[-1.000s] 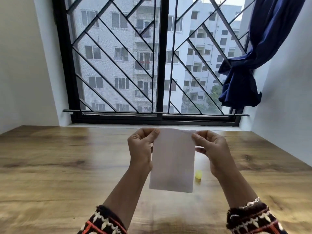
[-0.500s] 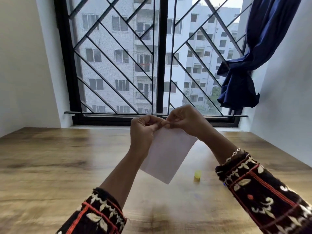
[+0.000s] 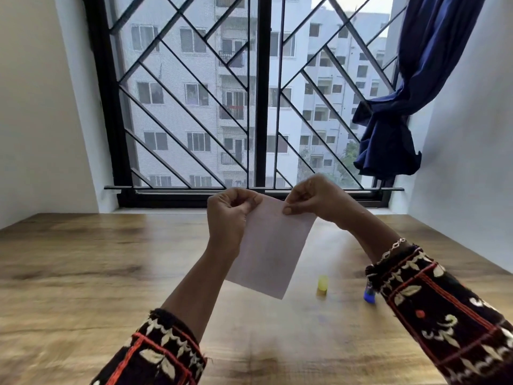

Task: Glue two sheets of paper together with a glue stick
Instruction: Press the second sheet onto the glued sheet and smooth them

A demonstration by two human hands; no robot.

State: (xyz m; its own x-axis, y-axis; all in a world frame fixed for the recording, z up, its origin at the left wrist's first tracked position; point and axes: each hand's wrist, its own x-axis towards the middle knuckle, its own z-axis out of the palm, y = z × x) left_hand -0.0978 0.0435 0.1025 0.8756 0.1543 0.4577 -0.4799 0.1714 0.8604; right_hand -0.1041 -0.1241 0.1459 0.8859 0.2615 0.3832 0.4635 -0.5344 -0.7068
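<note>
I hold a white paper (image 3: 270, 245) up in the air above the wooden table (image 3: 83, 273), tilted so its lower corner points down to the right. My left hand (image 3: 229, 215) pinches its top left corner. My right hand (image 3: 313, 201) pinches the top edge a little further right, thumb on the front. Whether it is one sheet or two pressed together I cannot tell. A small yellow cap (image 3: 322, 284) stands on the table below and right of the paper. The blue glue stick (image 3: 369, 294) stands further right, partly hidden by my right sleeve.
A barred window (image 3: 249, 107) fills the wall behind the table. A dark blue curtain (image 3: 394, 120) hangs knotted at the right. White walls close in on both sides of the table.
My right hand has slid from the top left corner, next to my left hand, rightward along the top edge. The paper stays tilted in the air. The blue glue stick now shows.
</note>
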